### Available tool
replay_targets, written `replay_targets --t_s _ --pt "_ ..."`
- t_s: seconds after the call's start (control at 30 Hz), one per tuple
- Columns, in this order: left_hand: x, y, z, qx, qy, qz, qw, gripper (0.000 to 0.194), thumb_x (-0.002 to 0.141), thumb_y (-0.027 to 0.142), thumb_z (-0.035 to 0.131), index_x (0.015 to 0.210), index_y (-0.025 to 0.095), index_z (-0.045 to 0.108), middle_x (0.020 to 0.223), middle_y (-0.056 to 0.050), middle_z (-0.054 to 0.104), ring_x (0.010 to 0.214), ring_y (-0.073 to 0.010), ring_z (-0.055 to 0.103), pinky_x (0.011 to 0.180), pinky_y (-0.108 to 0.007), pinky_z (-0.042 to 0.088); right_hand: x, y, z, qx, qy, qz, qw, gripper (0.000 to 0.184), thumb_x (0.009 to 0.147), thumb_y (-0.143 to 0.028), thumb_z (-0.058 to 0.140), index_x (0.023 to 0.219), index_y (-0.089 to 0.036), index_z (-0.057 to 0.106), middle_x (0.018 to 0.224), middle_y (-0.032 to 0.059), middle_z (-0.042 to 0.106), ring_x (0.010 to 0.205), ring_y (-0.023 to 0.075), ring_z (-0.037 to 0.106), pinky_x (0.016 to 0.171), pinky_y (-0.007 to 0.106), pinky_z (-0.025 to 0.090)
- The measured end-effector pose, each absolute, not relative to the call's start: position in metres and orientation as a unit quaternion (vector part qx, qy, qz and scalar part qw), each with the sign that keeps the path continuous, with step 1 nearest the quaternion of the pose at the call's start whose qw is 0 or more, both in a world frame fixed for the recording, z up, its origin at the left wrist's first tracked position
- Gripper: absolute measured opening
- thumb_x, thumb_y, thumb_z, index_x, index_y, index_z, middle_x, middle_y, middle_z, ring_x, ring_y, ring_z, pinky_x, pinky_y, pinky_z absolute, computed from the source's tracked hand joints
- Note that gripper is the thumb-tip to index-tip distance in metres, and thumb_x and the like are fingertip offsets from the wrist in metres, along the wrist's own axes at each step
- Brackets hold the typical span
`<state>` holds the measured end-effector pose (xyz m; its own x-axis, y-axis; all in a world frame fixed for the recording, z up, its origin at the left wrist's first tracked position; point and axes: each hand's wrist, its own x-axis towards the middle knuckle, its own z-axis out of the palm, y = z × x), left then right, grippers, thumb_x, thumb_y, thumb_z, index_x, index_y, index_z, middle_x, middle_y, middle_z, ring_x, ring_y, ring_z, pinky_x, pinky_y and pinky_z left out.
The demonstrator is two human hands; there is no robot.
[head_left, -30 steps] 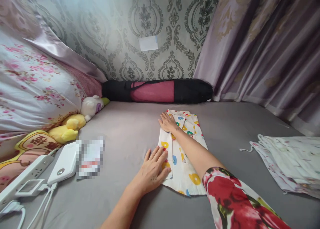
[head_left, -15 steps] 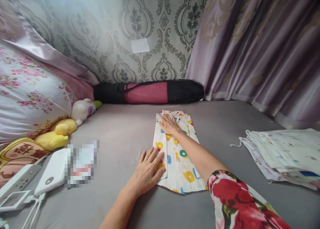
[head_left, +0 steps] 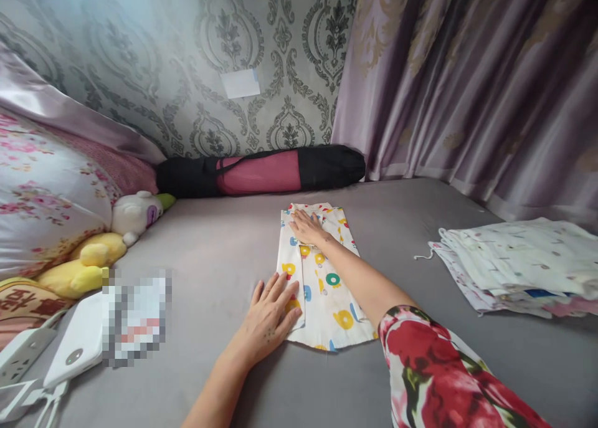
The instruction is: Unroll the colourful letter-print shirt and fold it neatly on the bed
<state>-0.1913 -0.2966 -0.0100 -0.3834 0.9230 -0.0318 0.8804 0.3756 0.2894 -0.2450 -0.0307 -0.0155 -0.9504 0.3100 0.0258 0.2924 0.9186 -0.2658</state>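
left hand [head_left: 268, 319] is lying flat, fingers spread wide, on the shirt's near left edge | shirt [head_left: 322, 319] is lying on the grey sheet [head_left: 210, 253], sides folded in | clothes pile [head_left: 518, 253] is sitting well off right | right hand [head_left: 307, 228] is resting open up by the collar, gripping nothing | black-and-pink bag [head_left: 259, 172] is just chilling along the wall [head_left: 177, 73]

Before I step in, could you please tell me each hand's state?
Left hand: open, fingers spread on the near part of the printed shirt.
Right hand: open, palm down towards its far end.
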Motion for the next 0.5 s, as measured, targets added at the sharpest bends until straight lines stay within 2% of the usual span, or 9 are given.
replay_targets --t_s 0.17,0.37,0.5 --pt "-0.192 -0.297 -0.013 0.554 0.820 0.117 0.079 0.049 0.100 0.049 0.034 0.146 0.033 0.042 0.159 -0.006 0.027 0.147 -0.0311 0.021 0.116 -0.060 0.022 -0.233 -0.023 -0.013 -0.200 -0.973 0.106 0.051 0.054 0.104 -0.041 0.022 0.151 -0.017 0.033 0.160 0.0082 0.019 0.147 0.0223 0.008 0.118 0.050 0.001" --pt "-0.192 -0.297 -0.013 0.551 0.823 0.109 0.087 0.050 0.100 0.050 0.033 0.146 0.032 0.042 0.159 -0.006 0.027 0.147 -0.0306 0.020 0.116 -0.060 0.021 -0.227 -0.022 -0.021 -0.223 -0.969 0.092 0.047 0.055 0.103 -0.042 0.022 0.151 -0.018 0.033 0.158 0.0077 0.024 0.145 0.0239 0.015 0.117 0.051 0.008" --pt "-0.192 -0.296 -0.010 0.549 0.824 0.104 0.092 0.051 0.100 0.051 0.032 0.147 0.032 0.041 0.159 -0.007 0.027 0.148 -0.0303 0.019 0.116 -0.061 0.020 -0.228 -0.022 -0.023 -0.221 -0.969 0.096 0.049 0.055 0.103 -0.042 0.022 0.151 -0.018 0.033 0.158 0.0070 0.024 0.145 0.0239 0.015 0.117 0.051 0.009"
